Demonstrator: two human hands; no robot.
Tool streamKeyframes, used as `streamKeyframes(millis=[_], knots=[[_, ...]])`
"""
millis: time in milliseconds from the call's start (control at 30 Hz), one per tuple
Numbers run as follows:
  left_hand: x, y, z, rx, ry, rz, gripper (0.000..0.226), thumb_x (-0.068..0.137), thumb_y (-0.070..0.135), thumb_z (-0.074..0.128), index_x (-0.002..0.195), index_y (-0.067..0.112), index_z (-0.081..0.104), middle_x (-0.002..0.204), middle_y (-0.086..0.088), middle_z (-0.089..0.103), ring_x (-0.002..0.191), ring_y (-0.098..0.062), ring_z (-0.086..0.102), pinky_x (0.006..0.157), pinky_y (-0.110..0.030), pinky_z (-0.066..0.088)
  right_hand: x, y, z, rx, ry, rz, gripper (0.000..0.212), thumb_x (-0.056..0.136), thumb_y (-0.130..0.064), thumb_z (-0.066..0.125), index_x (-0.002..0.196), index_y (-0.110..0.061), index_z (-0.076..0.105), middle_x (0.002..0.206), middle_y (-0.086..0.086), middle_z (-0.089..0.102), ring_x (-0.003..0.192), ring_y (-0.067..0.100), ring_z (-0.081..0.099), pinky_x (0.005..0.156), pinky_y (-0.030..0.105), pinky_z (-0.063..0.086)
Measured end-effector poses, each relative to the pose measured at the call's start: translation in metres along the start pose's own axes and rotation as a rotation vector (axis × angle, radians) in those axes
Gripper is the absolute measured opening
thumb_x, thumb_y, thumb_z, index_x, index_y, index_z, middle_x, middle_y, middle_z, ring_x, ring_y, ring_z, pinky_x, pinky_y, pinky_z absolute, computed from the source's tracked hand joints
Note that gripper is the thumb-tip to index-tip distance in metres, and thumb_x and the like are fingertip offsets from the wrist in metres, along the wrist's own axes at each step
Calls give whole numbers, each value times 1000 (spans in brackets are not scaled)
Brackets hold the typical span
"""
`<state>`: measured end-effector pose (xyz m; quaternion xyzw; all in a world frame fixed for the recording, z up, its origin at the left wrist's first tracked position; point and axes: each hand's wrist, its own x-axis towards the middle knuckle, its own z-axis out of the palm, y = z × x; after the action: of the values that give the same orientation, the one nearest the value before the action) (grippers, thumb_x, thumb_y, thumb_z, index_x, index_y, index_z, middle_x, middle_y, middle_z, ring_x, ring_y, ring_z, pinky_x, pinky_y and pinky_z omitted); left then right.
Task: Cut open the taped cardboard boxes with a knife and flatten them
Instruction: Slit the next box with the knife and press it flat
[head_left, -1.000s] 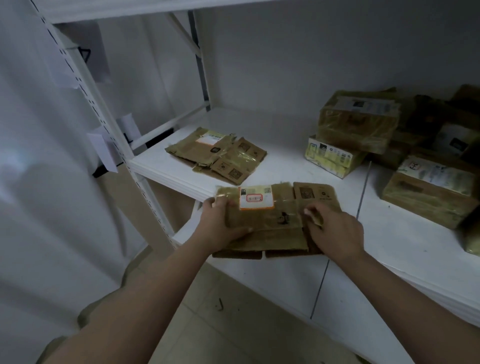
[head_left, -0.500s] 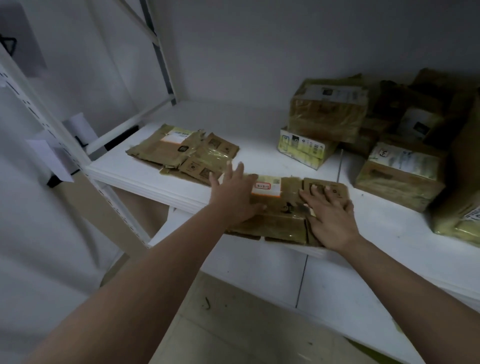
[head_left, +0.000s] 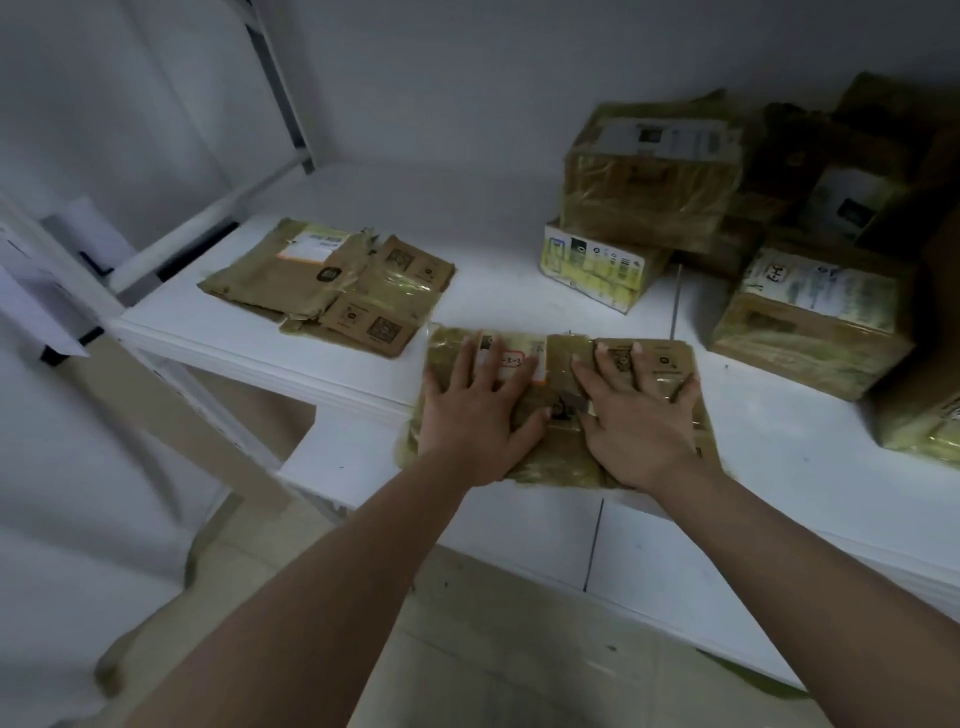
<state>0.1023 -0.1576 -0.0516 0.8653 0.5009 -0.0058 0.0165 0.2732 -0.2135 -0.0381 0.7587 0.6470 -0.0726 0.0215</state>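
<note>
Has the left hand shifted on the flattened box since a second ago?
Yes. The left hand gripped the near-left edge of the flattened box; now it lies flat on top, fingers spread over the white label, farther toward the shelf's back.

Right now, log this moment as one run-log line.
left hand: flat on flattened box | right hand: flat on same | flattened pile: behind-left

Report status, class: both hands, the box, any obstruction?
Left hand and right hand both open, pressing flat. Flattened box on shelf, front edge overhanging. Nothing in the way; taped boxes wait right.
</note>
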Motion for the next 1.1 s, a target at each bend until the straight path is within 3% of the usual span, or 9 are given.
streamKeyframes(millis=[200,400,500,600,700,900,1100], knots=[[2,-1,4,-1,24,-6,68,88,71,6,150,46,-8,162,-1,-11,148,-28,-14,114,-62,2,1,-3,3,-44,25,9,59,98,-42,23,149,-36,-6,159,-7,-13,145,28,-16,104,74,-1],[-1,0,7,-34,111,-37,73,81,73,1,150,48,2,163,2,2,149,-26,-3,114,-60,7,-3,-5,5,-23,114,-2,56,97,-39,29,148,-30,10,160,-3,2,147,29,-4,105,74,8],[-1,0,3,-32,72,-22,70,86,73,8,150,46,1,163,1,-2,149,-25,-7,114,-61,4,-10,-2,2,123,176,0,48,96,-33,38,143,-25,29,156,-1,23,146,24,8,109,68,6],[-3,-2,-5,-46,25,-15,72,89,72,18,152,40,1,163,-1,-4,149,-24,-9,115,-60,3,-18,7,-4,381,331,13,32,96,-21,43,127,-20,49,136,6,51,134,26,34,113,55,15],[-10,1,-14,-76,103,-77,85,87,74,26,154,27,5,162,-6,6,149,-25,2,117,-57,6,-26,18,-10,449,413,106,30,96,-17,41,124,-15,52,127,13,55,123,33,42,106,51,26],[-27,1,-31,-104,246,-245,91,81,80,29,146,17,26,149,-6,35,139,-26,30,111,-59,25,-36,26,-16,348,306,328,37,95,-17,41,131,-11,44,127,18,51,122,39,41,101,52,32],[-49,-1,-42,-227,152,-481,95,77,81,43,141,14,28,139,-12,40,124,-33,45,91,-47,45,-41,16,-15,402,241,402,34,97,-23,38,124,-4,44,124,23,53,119,40,43,97,47,34]])
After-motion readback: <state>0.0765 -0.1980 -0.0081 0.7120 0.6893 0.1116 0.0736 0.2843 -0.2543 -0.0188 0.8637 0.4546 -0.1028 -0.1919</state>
